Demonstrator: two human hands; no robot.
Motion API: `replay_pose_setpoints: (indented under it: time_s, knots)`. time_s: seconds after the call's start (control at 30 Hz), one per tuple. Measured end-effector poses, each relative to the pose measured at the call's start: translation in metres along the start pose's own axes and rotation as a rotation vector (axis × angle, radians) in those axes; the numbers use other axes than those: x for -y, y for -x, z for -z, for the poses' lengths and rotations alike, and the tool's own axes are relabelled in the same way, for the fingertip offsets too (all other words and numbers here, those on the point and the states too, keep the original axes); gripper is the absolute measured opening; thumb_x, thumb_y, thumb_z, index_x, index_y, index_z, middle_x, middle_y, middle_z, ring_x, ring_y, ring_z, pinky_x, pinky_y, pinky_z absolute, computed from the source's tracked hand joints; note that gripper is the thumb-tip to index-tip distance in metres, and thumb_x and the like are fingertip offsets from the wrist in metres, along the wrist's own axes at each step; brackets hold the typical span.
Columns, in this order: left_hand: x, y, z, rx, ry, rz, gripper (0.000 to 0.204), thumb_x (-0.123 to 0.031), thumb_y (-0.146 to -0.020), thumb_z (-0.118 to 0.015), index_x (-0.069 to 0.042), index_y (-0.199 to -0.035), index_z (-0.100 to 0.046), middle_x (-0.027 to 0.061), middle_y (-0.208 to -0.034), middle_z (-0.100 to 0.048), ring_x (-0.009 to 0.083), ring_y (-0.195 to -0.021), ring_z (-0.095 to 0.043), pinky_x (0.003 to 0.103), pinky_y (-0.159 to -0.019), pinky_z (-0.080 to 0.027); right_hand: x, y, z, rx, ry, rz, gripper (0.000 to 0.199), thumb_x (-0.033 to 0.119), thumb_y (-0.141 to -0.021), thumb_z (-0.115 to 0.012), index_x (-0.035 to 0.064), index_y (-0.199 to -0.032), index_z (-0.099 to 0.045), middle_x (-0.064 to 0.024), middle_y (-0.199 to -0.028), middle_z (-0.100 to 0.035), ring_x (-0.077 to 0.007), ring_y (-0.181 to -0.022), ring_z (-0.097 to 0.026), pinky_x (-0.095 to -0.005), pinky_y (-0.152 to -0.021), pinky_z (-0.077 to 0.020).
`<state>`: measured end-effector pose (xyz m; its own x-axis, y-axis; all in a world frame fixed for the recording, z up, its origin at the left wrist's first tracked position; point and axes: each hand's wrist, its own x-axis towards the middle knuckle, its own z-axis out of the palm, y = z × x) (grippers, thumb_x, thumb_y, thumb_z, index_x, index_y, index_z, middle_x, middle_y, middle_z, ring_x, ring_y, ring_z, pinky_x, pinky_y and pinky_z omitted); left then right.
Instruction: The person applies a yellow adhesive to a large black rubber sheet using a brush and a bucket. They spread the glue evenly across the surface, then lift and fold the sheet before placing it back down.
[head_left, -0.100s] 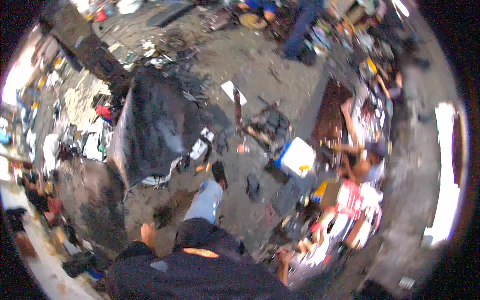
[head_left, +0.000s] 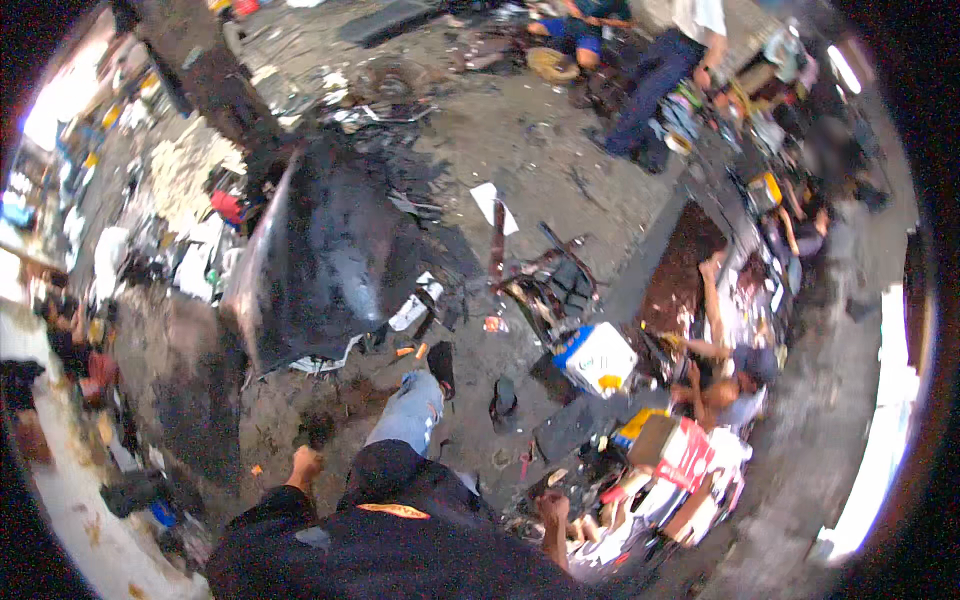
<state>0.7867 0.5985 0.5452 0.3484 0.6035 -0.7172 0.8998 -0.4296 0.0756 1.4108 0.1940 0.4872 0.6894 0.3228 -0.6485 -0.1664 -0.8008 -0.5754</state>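
Note:
My left hand [head_left: 307,464] hangs at my left side above the dirt floor, its fingers curled in and nothing showing in them. A dark patch [head_left: 318,428] on the ground lies just beyond it; whether it is a thing or a stain I cannot tell. On the other side my right hand [head_left: 552,508] is also curled, somewhat blurred, with no object visible in it. It appears beside a heap of cartons and loose goods, apparently without touching them. Between the hands, my leg in light blue jeans [head_left: 408,415] is stretched forward.
A large dark sheet-like bundle [head_left: 335,260] stands ahead left, by a wooden post [head_left: 215,75]. Ahead right are a white and blue box [head_left: 600,357], a red and white carton [head_left: 690,450] and a broken frame [head_left: 550,285]. People sit at the right; another person stands farther off.
The view has shifted, so the bundle, box and seated people appear lower. My right hand shows more fully. Both hands remain near my sides.

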Motion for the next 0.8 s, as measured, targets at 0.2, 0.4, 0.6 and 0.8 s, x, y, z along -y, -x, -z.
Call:
replay_pose_setpoints:
  time_s: [0.2, 0.4, 0.6, 0.8]
  knots:
    - [-0.081, -0.020, 0.063, -0.145, 0.899, 0.614, 0.032, -0.026, -0.090, -0.066, 0.003, -0.080, -0.072, 0.0210, -0.075, -0.073, 0.0312, -0.067, -0.074, 0.042, -0.068, -0.061, 0.318, -0.167, -0.012, 0.112, 0.708, 0.518, 0.029, 0.024, -0.095, -0.062, -0.0022, -0.106, -0.059, -0.0118, -0.071, -0.068, -0.0294, -0.068, -0.069, -0.0435, -0.062, -0.0533]
    - [-0.144, 0.000, 0.002, -0.286, 1.311, 1.104, 0.018, -0.016, -0.092, -0.057, 0.001, -0.092, -0.062, 0.0209, -0.075, -0.068, 0.0328, -0.060, -0.070, 0.046, -0.052, -0.055, 0.614, -0.181, -0.106, -0.068, 0.482, 0.744, 0.023, 0.013, -0.086, -0.072, 0.0062, -0.105, -0.061, -0.0170, -0.087, -0.069, -0.0363, -0.083, -0.070, -0.0457, -0.075, -0.0542]
    - [-0.280, -0.083, 0.037, -0.398, 1.992, 1.375, 0.010, -0.008, -0.090, -0.060, -0.005, -0.099, -0.058, 0.0152, -0.076, -0.064, 0.0296, -0.057, -0.066, 0.042, -0.044, -0.050, 0.730, -0.296, -0.161, 0.323, 0.702, 0.786, 0.030, 0.016, -0.082, -0.075, 0.0070, -0.110, -0.069, -0.0126, -0.091, -0.073, -0.0246, -0.078, -0.071, -0.0402, -0.080, -0.0572]
    - [-0.393, -0.170, 0.091, -0.832, 2.184, 1.691, 0.027, -0.001, -0.089, -0.061, -0.008, -0.115, -0.056, 0.0112, -0.085, -0.063, 0.0283, -0.061, -0.065, 0.038, -0.045, -0.050, 0.909, -0.344, -0.264, 0.507, 1.090, 1.098, 0.022, 0.020, -0.088, -0.065, 0.0059, -0.105, -0.068, -0.0134, -0.085, -0.073, -0.0297, -0.075, -0.072, -0.0423, -0.075, -0.0558]
